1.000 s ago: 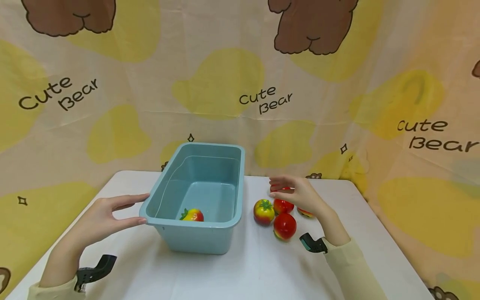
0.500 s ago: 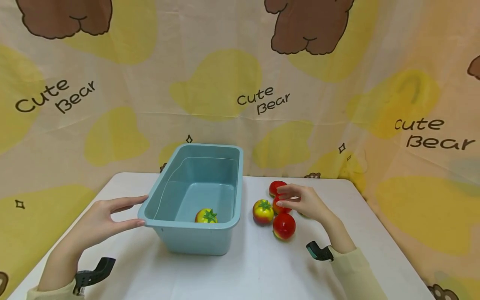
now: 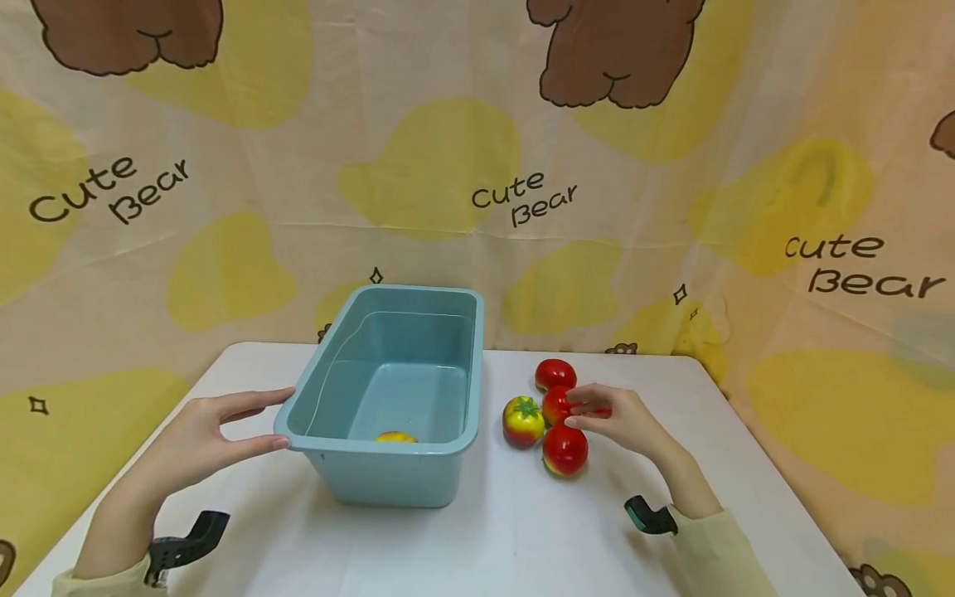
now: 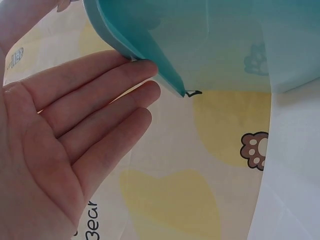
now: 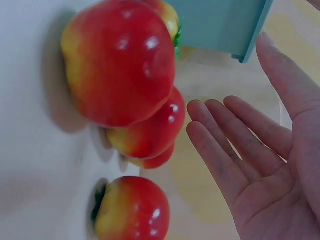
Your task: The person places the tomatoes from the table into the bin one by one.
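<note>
Nearest: pale sleeves [image 3: 724, 555] entering from left and right, with a black wrist mount [image 3: 186, 547] on the left wrist and another on the right. Under them, the white table [image 3: 418, 555].

Left hand [image 3: 190, 439]: thumb well apart from the fingers, which are long and nearly straight; tips at the near left corner of a blue-green tub [image 3: 388, 477]. Seen from the left wrist, upper fingertips meet the rim, lower two lie just beside it.

A near red fruit [image 3: 564, 450] sits on the table right of the tub, glossy, yellowish low down. Level with the tub's near wall, inside it, the top of a yellowish fruit [image 3: 396, 436] shows (most of it hidden by that wall).

Right hand [image 3: 622, 419]: spread, fingers slightly bent, thumb parted from them, gripping nothing; close among the fruit, contact cannot be told. Just left of it, a middle red fruit [image 3: 555, 405]; further left, a green-topped fruit [image 3: 524, 421], yellow above, reddish below. Another red fruit [image 5: 135, 210] is partly behind the hand.

Beyond these, a far red fruit [image 3: 555, 375]. Farthest, a hanging cloth [image 3: 425, 166] with "Cute Bear" lettering, yellow patches and brown bears.
</note>
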`<control>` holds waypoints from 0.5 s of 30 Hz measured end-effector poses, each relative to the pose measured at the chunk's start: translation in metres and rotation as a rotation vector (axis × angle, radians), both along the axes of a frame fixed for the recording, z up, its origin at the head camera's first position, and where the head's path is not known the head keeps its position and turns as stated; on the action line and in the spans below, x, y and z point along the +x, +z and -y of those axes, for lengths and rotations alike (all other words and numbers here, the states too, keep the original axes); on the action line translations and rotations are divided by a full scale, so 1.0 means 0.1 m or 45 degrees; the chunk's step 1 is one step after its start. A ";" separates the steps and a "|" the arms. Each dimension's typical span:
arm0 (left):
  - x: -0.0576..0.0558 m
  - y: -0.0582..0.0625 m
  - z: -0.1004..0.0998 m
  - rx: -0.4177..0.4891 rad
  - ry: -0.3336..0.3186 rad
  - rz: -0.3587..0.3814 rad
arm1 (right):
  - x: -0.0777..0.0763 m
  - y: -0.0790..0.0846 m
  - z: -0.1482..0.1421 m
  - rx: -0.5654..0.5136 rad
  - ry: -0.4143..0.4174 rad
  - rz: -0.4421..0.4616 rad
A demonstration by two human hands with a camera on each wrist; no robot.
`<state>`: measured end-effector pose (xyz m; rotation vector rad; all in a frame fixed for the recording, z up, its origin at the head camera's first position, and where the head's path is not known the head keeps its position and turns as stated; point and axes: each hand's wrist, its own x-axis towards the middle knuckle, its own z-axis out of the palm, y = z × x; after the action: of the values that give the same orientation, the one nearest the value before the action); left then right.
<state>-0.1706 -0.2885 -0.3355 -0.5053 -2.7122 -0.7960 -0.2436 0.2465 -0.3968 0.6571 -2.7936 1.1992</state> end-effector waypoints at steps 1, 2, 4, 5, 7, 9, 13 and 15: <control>0.00 0.00 0.00 -0.001 0.000 0.000 | 0.01 -0.01 -0.02 0.008 -0.002 0.000; 0.00 0.00 0.00 -0.002 0.000 -0.002 | 0.01 -0.03 -0.03 0.013 -0.005 -0.001; 0.00 0.01 0.00 0.000 0.000 -0.002 | 0.02 -0.05 -0.05 0.018 -0.007 0.004; 0.00 0.01 0.00 0.002 0.001 0.000 | 0.03 -0.06 -0.07 0.020 -0.006 0.007; 0.00 0.01 0.00 0.004 0.002 0.000 | 0.05 -0.08 -0.09 0.013 -0.004 0.015; 0.00 0.01 0.00 0.010 0.001 0.004 | 0.06 -0.10 -0.11 0.009 -0.002 0.023; 0.01 0.01 0.00 0.019 -0.009 0.009 | 0.09 -0.16 -0.16 0.018 -0.009 0.024; 0.01 0.01 0.00 0.022 -0.012 0.009 | 0.10 -0.19 -0.18 0.028 -0.010 0.026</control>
<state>-0.1695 -0.2884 -0.3346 -0.5125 -2.7086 -0.8244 -0.2331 0.2643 -0.4157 0.6386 -2.8272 1.1818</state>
